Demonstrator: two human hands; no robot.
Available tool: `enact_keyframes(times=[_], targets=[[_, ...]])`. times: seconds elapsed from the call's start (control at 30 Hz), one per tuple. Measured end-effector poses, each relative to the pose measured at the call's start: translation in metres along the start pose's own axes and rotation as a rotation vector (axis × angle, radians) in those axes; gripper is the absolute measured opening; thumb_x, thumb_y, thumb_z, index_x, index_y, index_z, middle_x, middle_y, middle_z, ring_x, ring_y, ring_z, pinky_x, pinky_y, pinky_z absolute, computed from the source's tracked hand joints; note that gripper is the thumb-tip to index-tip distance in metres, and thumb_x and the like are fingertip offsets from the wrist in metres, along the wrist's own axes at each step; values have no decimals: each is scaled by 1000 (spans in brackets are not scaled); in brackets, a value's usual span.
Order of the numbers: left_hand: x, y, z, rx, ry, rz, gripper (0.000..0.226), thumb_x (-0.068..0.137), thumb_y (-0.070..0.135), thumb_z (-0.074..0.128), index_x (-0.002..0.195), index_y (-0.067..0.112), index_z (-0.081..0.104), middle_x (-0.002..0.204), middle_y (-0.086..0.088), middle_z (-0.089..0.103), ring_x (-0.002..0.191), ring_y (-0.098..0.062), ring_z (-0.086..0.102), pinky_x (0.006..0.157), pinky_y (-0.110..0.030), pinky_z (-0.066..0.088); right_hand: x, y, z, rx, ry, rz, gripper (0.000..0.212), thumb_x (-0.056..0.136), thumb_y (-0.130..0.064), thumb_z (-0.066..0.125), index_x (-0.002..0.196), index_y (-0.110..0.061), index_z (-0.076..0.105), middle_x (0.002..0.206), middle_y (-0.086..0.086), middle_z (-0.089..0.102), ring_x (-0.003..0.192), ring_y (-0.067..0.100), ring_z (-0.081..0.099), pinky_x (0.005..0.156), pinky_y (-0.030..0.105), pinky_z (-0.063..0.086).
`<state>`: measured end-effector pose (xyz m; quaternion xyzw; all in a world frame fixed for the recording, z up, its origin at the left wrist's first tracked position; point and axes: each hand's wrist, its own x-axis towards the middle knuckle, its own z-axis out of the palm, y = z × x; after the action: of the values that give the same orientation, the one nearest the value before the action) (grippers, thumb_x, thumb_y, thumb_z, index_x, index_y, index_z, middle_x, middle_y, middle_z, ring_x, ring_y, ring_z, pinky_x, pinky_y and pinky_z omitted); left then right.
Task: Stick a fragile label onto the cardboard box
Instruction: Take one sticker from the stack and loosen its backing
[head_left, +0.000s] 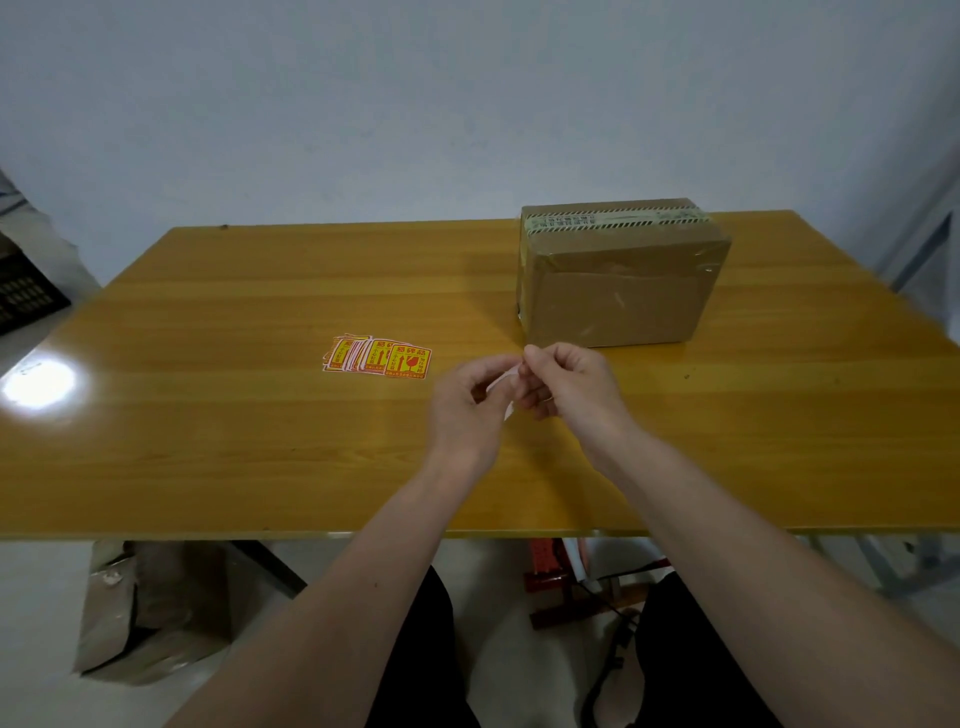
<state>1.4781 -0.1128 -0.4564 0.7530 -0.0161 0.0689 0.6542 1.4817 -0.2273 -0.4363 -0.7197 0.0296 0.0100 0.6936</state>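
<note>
You pinch one label (508, 397) between your left hand (470, 402) and right hand (566, 384) (likely peeling its backing), the cardboard box (618, 283) waiting close ahead.

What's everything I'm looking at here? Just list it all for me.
table: one, yellow-brown wood grain, fills the middle of the view
cardboard box: one, brown, taped, far right of the table
pile of fragile labels: one fanned pile, count unclear, red and yellow, on the table left of the hands
peeled label: one, white side showing, held between both hands above the table
crumpled packaging: one heap, brown-grey, on the floor under the table's left side
red object: one, blurry, on the floor under the table
black crate: one, at the left edge
left hand: one, pinching the label
right hand: one, pinching the label
</note>
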Motion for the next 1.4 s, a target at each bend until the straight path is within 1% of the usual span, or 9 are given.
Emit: enact_keyframes(times=[0.1, 0.2, 0.3, 0.43, 0.63, 0.77, 0.97, 1.17, 1.4], targets=[[-1, 1, 0, 11, 31, -15, 19, 88, 13, 61, 103, 20, 72, 105, -9, 68, 96, -16, 63, 81, -24, 51, 0, 1, 0, -6, 10, 4, 25, 94, -20, 53, 80, -2, 62, 64, 2, 63, 54, 10, 56, 50, 21, 43], [-2, 2, -1, -8, 47, -40, 18, 89, 14, 60, 101, 20, 72, 106, -7, 68, 96, -11, 62, 80, -18, 47, 0, 1, 0, -6, 16, 4, 24, 95, -18, 51, 78, -5, 63, 62, 1, 63, 55, 10, 56, 50, 20, 43], [-1, 3, -2, 3, 37, -45, 19, 89, 15, 59, 100, 21, 73, 106, -5, 68, 98, -10, 62, 81, -18, 47, 1, 1, 1, 4, 15, 5, 26, 96, -18, 49, 77, -8, 62, 63, 1, 63, 56, 10, 56, 50, 20, 43], [-2, 5, -2, 24, 66, -37, 19, 89, 12, 59, 101, 21, 71, 103, 1, 65, 89, -1, 58, 75, -11, 44, 0, 1, 2, 4, 12, 0, 26, 93, -23, 55, 82, 0, 63, 62, 0, 63, 53, 7, 56, 49, 18, 43], [-2, 5, -3, 17, 44, -28, 18, 90, 13, 58, 97, 24, 70, 106, -5, 67, 95, -9, 61, 78, -16, 46, 1, 0, 3, -27, 27, 19, 25, 93, -18, 54, 86, 3, 65, 63, 2, 63, 54, 8, 55, 50, 19, 43], [0, 2, -3, 13, 30, -38, 17, 89, 16, 59, 100, 20, 72, 104, -6, 70, 99, -15, 64, 85, -27, 51, 1, -1, 3, -30, 21, 21, 24, 94, -16, 50, 81, -2, 64, 65, 3, 63, 56, 10, 56, 52, 20, 44], [0, 2, -4, 37, 32, -28, 18, 90, 15, 58, 101, 21, 71, 106, -5, 68, 101, -14, 62, 86, -27, 50, 1, -3, 5, -9, 30, 22, 28, 94, -23, 53, 78, -3, 64, 60, 0, 63, 53, 8, 55, 50, 20, 44], [-1, 5, -4, 64, 40, -17, 20, 90, 12, 59, 105, 18, 70, 109, -5, 66, 95, -7, 60, 78, -14, 46, 0, -5, 6, -29, 46, 27, 25, 91, -21, 57, 76, -2, 63, 62, 2, 63, 51, 6, 55, 48, 18, 43], [-2, 6, -4, 48, 36, -17, 20, 89, 12, 59, 105, 15, 71, 107, -7, 68, 98, -13, 63, 82, -20, 49, -1, -8, 6, -36, 60, 35, 24, 92, -17, 54, 73, -5, 64, 61, 1, 62, 49, 5, 55, 47, 17, 43]])
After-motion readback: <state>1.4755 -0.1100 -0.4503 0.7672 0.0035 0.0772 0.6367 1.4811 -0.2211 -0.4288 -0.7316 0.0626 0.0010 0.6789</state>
